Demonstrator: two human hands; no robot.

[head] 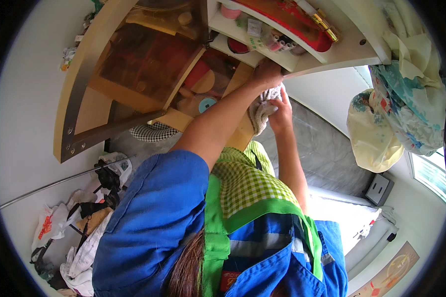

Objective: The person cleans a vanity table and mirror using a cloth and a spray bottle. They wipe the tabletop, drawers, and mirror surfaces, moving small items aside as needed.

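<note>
A grey-white cloth [261, 109] hangs bunched at the lower front edge of a white shelf cabinet [330, 63]. My right hand [281, 113] grips this cloth from the right, thumb across its folds. Just above the cloth, my left hand [269, 74] is curled against the cabinet's edge. Its fingertips are hidden, so whether it also holds the cloth cannot be told. To the left, a wood-framed door with a tinted pane [141, 68] stands open. Under my left forearm lies a reflective brown surface with wooden edging, bearing a pale blue disc [207, 105].
Small tubes and bottles [278, 42] stand on the shelf, above a red tray [321, 41]. Fabric bundles [375, 130] hang at right. A houndstooth-patterned cushion [153, 131] sits low at left. Past a metal rod [67, 182] are bags and clothes [85, 219]. A bed [334, 215] lies at lower right.
</note>
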